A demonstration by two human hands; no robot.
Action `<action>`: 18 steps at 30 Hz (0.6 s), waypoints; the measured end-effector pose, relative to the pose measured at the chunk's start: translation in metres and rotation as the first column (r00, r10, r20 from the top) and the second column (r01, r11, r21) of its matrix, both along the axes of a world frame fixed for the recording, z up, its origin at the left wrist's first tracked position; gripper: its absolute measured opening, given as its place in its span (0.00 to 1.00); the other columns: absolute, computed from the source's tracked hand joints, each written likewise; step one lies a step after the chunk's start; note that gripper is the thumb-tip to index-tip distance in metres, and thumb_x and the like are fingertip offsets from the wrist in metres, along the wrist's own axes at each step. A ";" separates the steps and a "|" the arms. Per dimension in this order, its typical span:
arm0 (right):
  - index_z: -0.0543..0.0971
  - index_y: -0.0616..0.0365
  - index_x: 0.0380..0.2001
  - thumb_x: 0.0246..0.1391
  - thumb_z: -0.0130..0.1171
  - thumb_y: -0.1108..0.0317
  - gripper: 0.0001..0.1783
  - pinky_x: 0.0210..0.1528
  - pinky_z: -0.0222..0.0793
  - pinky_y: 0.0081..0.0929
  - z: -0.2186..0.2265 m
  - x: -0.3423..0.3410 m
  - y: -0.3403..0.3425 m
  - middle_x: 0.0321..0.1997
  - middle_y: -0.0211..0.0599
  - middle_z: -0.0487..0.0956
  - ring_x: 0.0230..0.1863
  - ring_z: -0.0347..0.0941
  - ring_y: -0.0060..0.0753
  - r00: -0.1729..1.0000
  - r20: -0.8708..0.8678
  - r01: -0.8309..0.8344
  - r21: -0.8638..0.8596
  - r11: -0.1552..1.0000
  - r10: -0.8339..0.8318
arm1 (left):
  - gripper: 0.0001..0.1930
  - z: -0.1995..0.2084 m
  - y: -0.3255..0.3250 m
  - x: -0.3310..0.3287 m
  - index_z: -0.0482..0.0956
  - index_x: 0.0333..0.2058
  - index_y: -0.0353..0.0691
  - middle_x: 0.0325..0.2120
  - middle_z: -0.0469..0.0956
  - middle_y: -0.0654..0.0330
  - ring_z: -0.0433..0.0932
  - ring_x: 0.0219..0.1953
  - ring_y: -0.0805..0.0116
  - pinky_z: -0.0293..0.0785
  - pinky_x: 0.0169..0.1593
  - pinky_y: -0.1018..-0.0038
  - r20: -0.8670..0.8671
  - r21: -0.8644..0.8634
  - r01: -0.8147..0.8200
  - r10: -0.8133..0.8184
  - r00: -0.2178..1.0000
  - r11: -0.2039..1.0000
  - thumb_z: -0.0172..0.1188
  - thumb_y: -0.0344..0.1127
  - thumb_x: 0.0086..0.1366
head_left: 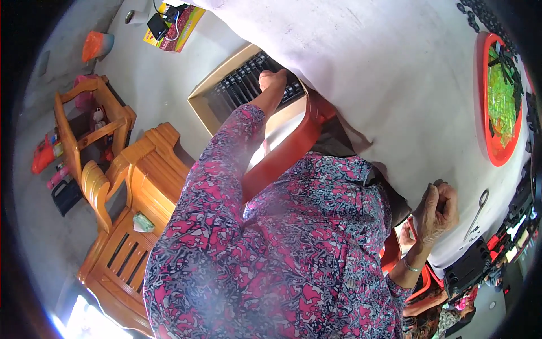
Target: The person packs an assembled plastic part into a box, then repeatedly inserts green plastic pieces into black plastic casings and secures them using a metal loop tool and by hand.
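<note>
My left arm, in a patterned sleeve, reaches forward to an open cardboard box (201,114) holding rows of black plastic parts (240,85). Over these parts my left hand (272,82) is closed with the fingers curled down; what they grip, if anything, is hidden. Off to the right, at the edge of the pale table (389,85), my right hand (439,213) is closed, thumb against the fingers. A small dark bit shows at its fingertips, too small to name. A thin bracelet (411,265) circles that wrist.
At far right a red-orange tub (484,107) holds green wrapping and black strips. A metal tool with a ring end (479,214) lies nearby, with black parts (467,264) beyond. A red-orange curved panel (288,155) stands near the box. Wooden furniture (155,175) is left.
</note>
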State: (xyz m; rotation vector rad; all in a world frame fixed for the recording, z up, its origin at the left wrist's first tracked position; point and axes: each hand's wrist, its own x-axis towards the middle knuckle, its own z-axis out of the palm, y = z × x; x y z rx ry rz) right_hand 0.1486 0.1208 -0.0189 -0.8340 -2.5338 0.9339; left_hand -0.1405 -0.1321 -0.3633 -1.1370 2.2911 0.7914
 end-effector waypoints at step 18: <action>0.75 0.60 0.25 0.51 0.66 0.76 0.08 0.27 0.62 0.23 -0.002 -0.009 0.004 0.24 0.32 0.76 0.23 0.65 0.26 0.978 -0.148 -0.166 -0.127 0.978 0.146 | 0.31 -0.143 -0.204 -0.041 0.82 0.43 0.38 0.43 0.83 0.51 0.84 0.43 0.57 0.80 0.47 0.65 -0.229 -0.204 0.366 -0.407 0.884 0.908 0.74 0.54 0.44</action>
